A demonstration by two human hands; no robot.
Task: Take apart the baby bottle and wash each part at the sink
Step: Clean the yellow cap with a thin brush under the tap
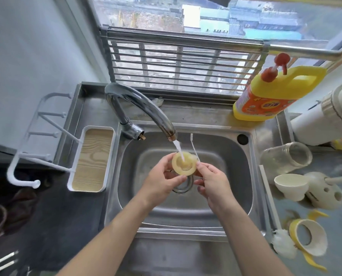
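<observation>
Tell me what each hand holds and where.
The left hand pinches the silicone nipple by its base rim. The right hand grips the rim's other side and seems to pinch a thin brush by its lower end.

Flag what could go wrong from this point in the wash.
1. The wet nipple, held at its rim by the left hand, sits right above the drain; a slip could drop it there.
2. The glass bottle lies on its side beside the sink; a nudge might roll it.
3. The right hand pinches a thin brush by its end; wet, it could slip too.
</observation>
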